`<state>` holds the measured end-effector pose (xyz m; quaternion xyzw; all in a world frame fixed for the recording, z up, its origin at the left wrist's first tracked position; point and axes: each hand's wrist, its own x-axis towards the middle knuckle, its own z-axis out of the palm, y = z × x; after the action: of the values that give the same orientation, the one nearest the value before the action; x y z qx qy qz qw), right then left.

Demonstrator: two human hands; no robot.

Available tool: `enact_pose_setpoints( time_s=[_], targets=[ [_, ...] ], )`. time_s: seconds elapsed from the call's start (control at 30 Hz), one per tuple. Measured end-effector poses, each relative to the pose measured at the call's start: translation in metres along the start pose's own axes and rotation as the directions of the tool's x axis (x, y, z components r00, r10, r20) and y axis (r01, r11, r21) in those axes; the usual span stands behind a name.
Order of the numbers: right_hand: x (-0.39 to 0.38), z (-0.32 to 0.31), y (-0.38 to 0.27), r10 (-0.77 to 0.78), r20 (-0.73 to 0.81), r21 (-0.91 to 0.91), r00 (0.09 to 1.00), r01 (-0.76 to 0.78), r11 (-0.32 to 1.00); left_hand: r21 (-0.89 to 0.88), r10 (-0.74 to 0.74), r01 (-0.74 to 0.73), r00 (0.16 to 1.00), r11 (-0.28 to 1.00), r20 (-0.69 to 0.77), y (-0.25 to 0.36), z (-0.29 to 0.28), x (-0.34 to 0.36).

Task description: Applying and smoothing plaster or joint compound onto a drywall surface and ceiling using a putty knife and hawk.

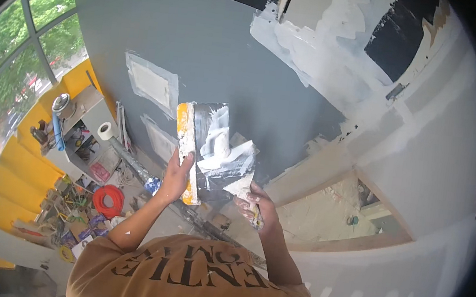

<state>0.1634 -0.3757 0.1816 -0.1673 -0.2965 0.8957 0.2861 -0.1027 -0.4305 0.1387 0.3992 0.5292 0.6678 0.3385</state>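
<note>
My left hand grips a wide taping knife by its yellow handle, which is crusted with white compound. Its metal blade carries thick smears of white compound. My right hand is wrapped round the handle of a smaller putty knife, whose compound-coated blade lies over the lower right part of the wide blade. Behind both tools is a grey wall with white patches and a broad plastered area at the upper right.
Windows above yellow panelling run along the left, with cluttered shelving, a red coiled hose, tools and long poles below. At the right are pale boarded walls and a wood-framed opening.
</note>
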Motion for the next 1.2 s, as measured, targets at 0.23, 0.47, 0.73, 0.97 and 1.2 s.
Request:
enact_pose_setpoints(
  time_s=[0.23, 0.47, 0.73, 0.97, 1.2],
  targets=[
    [-0.001, -0.03, -0.026, -0.073, 0.132, 0.266, 0.988, 0.036, 0.963, -0.325, -0.018, 0.104, 0.966, 0.94, 0.259, 0.024, 0.001, 0.018],
    [0.024, -0.07, -0.074, -0.308, 0.229, 0.225, 0.924, 0.258, 0.94, -0.326, -0.235, 0.342, 0.916, 0.881, 0.324, 0.027, -0.024, 0.016],
    [0.029, 0.212, -0.316, -0.252, 0.816, -0.226, 0.52, -0.113, -0.967, -0.533, -0.253, 0.312, 0.95, 0.787, 0.183, -0.025, -0.045, -0.001],
    [0.153, 0.287, -0.408, -0.134, 0.599, 0.296, 0.789, -0.374, -0.879, -0.59, -0.29, 0.285, 0.953, 0.756, 0.088, -0.052, -0.044, -0.008],
    [0.186, 0.286, -0.43, -0.023, 0.603, 0.403, 0.797, -0.33, -0.854, -0.604, -0.356, 0.284, 0.935, 0.744, 0.002, -0.087, -0.048, -0.009]
  ],
)
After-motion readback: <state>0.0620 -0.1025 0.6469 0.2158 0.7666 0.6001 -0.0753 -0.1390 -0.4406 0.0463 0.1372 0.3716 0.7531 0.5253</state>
